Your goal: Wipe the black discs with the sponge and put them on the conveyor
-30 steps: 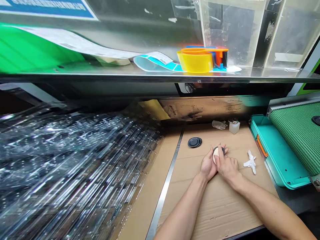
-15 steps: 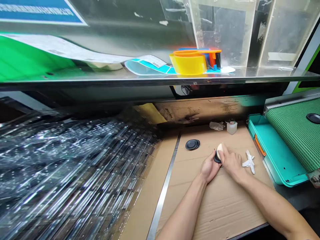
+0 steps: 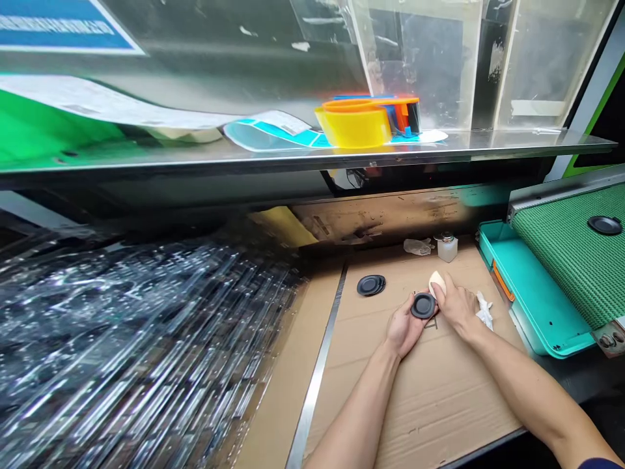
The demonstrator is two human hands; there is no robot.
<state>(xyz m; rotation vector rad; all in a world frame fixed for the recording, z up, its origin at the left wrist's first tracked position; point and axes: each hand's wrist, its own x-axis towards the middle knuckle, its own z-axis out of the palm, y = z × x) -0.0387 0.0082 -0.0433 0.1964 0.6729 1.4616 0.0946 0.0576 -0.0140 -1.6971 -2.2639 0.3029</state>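
Observation:
My left hand holds a round black plastic disc by its edge, its flat face with a raised rim turned up toward me. Pinched in my right hand is a cream-coloured pad, which looks like a sponge, just beyond the disc's right edge. Whether pad and disc touch I cannot tell. A small dark, thin piece lies on the cardboard below the disc. To the left, several similar black discs rest in an overlapping pile. A crumpled white cloth or tissue lies right of my right hand.
Clear plastic trays are stacked on the left. A teal bin stands right, beside a green conveyor belt carrying a black disc. A small bottle stands at the back. Yellow tape sits on the metal shelf above.
The cream pad has moved off the black disc's face to its upper right. The disc now faces up in my left hand. The whole view has shifted slightly.

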